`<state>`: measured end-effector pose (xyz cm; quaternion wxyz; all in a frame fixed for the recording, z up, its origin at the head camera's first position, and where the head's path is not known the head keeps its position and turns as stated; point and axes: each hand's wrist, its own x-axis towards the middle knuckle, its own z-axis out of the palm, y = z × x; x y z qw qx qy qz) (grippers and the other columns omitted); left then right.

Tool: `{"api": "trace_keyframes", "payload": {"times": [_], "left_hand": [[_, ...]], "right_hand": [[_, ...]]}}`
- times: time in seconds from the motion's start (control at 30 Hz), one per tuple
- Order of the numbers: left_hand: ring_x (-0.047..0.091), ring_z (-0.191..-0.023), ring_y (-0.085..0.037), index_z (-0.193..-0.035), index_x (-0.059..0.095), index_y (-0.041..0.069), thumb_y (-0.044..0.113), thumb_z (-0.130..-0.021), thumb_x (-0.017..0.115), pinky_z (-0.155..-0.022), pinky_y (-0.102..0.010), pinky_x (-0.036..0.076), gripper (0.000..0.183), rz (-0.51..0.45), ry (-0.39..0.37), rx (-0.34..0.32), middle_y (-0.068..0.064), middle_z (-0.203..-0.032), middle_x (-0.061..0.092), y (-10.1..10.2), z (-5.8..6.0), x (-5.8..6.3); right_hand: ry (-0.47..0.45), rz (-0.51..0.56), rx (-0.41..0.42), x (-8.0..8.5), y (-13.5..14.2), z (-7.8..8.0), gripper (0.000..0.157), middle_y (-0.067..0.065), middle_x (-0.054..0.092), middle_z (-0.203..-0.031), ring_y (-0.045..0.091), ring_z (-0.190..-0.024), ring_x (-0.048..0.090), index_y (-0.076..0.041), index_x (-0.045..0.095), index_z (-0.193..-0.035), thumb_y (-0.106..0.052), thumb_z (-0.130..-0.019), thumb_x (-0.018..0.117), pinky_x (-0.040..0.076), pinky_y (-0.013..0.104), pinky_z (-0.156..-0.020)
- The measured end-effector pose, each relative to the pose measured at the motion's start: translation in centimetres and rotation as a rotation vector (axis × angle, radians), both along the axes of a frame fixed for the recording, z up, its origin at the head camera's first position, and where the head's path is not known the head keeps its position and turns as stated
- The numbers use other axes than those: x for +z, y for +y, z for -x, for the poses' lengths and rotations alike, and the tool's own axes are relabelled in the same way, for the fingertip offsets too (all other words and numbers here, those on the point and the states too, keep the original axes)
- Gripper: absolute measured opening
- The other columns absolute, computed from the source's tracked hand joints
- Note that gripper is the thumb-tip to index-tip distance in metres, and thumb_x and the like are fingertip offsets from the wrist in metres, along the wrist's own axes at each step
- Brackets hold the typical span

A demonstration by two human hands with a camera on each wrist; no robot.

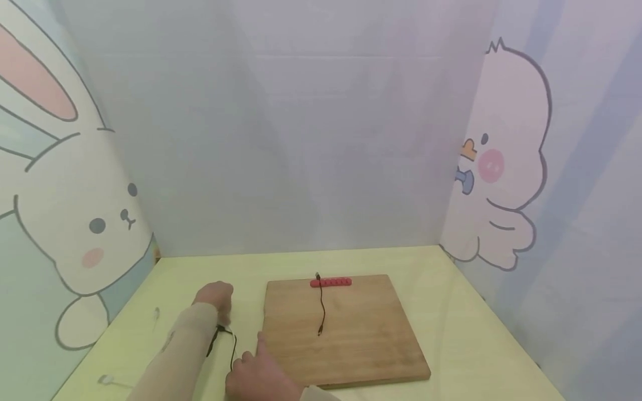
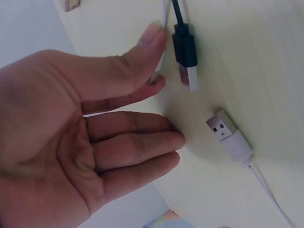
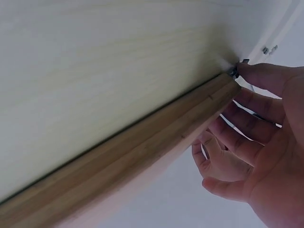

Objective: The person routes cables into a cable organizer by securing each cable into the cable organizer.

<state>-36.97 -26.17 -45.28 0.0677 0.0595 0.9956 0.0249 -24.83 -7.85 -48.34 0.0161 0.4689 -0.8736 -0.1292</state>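
My left hand (image 1: 215,298) is over the table left of the wooden board, pinching a thin white cable (image 2: 164,9) between thumb and index finger. Its other three fingers extend loosely. Close by the thumb is the USB plug (image 2: 185,47) of a black cable (image 1: 234,345), and a white USB plug (image 2: 230,137) lies below it. At the board's near left corner, my right hand (image 1: 261,373) has its thumb against a small dark piece (image 3: 234,72), where the black cable runs up to the hand; the fingers partly hide it.
On the wooden board (image 1: 361,334) lies another short black cable (image 1: 323,306), crossing a red notched strip (image 1: 338,282) at the far edge. Two white cable ends, one farther back (image 1: 156,313) and one nearer (image 1: 106,380), lie at the table's left. Printed curtains surround the table.
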Motion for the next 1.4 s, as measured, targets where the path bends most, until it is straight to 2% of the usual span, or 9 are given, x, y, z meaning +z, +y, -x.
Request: {"api": "trace_keyframes", "payload": {"times": [0.17,0.27,0.47,0.63,0.73,0.97,1.1,1.23,1.4], "left_hand": [[0.063,-0.086,-0.028,-0.098,0.061,0.004,0.015,-0.064,0.089,-0.081,-0.048,0.055,0.046,-0.019,-0.079,0.054,-0.013,-0.095,0.066,-0.1,0.2,0.4],[0.064,-0.091,-0.031,-0.101,0.061,0.003,0.016,-0.064,0.089,-0.083,-0.050,0.054,0.049,-0.027,-0.103,0.064,-0.014,-0.099,0.066,-0.2,0.5,0.5],[0.062,-0.103,-0.037,-0.114,0.060,0.000,0.019,-0.062,0.090,-0.084,-0.053,0.053,0.063,-0.087,-0.154,0.093,-0.018,-0.114,0.065,-0.5,0.6,0.8],[0.060,-0.107,-0.039,-0.123,0.057,-0.001,0.019,-0.063,0.089,-0.081,-0.052,0.053,0.070,-0.109,-0.174,0.103,-0.021,-0.123,0.062,-0.6,0.8,0.8],[0.059,-0.108,-0.038,-0.126,0.055,-0.001,0.016,-0.063,0.090,-0.079,-0.050,0.053,0.073,-0.119,-0.196,0.116,-0.024,-0.128,0.058,-0.6,0.9,0.9],[0.056,-0.095,-0.030,-0.126,0.055,0.000,0.009,-0.066,0.088,-0.072,-0.044,0.051,0.069,-0.132,-0.226,0.136,-0.025,-0.129,0.057,-0.2,0.7,1.3],[0.059,-0.099,-0.033,-0.122,0.057,0.000,0.003,-0.064,0.085,-0.079,-0.051,0.053,0.064,-0.131,-0.221,0.128,-0.024,-0.125,0.060,-0.2,0.8,1.3],[0.058,-0.102,-0.036,-0.119,0.059,0.000,-0.002,-0.062,0.079,-0.085,-0.056,0.051,0.060,-0.142,-0.217,0.130,-0.024,-0.123,0.061,-0.5,1.0,1.2],[0.055,-0.098,-0.033,-0.119,0.059,0.001,-0.002,-0.070,0.070,-0.082,-0.053,0.050,0.051,-0.146,-0.242,0.135,-0.025,-0.126,0.059,-0.5,1.2,1.2]], "right_hand": [[0.079,0.046,0.056,0.0,0.0,-0.3,0.027,-0.017,0.061,-0.084,0.004,-0.084,0.057,-0.040,0.063,-0.092,-0.064,-0.091,0.049,0.037,0.057,-0.107],[0.085,0.039,0.064,-0.1,0.0,-0.6,0.025,-0.018,0.061,-0.089,0.004,-0.088,0.056,-0.043,0.062,-0.097,-0.064,-0.092,0.048,0.035,0.058,-0.108],[0.026,-0.009,0.036,-0.2,-0.2,-0.5,0.028,-0.018,0.062,-0.096,0.003,-0.094,0.057,-0.046,0.064,-0.099,-0.067,-0.091,0.046,0.029,0.058,-0.112],[-0.089,-0.017,-0.032,-0.1,-0.4,-0.2,0.035,-0.017,0.065,-0.089,0.003,-0.091,0.060,-0.043,0.065,-0.094,-0.073,-0.088,0.048,0.025,0.054,-0.117],[-0.102,-0.001,-0.035,-0.1,-0.4,0.0,0.035,-0.016,0.064,-0.085,0.003,-0.089,0.060,-0.041,0.067,-0.089,-0.071,-0.088,0.050,0.027,0.053,-0.117],[0.126,0.046,0.022,0.1,0.2,-0.3,0.044,-0.011,0.059,-0.078,0.008,-0.083,0.057,-0.034,0.062,-0.070,-0.068,-0.092,0.044,0.035,0.057,-0.109],[0.219,0.016,0.023,0.7,0.4,-0.3,0.035,-0.010,0.055,-0.066,0.009,-0.068,0.052,-0.034,0.058,-0.061,-0.051,-0.091,0.058,0.040,0.052,-0.102],[0.222,-0.023,-0.015,1.6,0.8,-0.6,0.035,-0.011,0.052,-0.058,0.008,-0.063,0.049,-0.034,0.055,-0.056,-0.046,-0.088,0.064,0.038,0.051,-0.095],[0.146,0.000,-0.077,2.2,1.5,-0.7,0.030,-0.010,0.059,-0.064,0.009,-0.072,0.057,-0.033,0.062,-0.062,-0.043,-0.090,0.064,0.042,0.050,-0.097]]}}
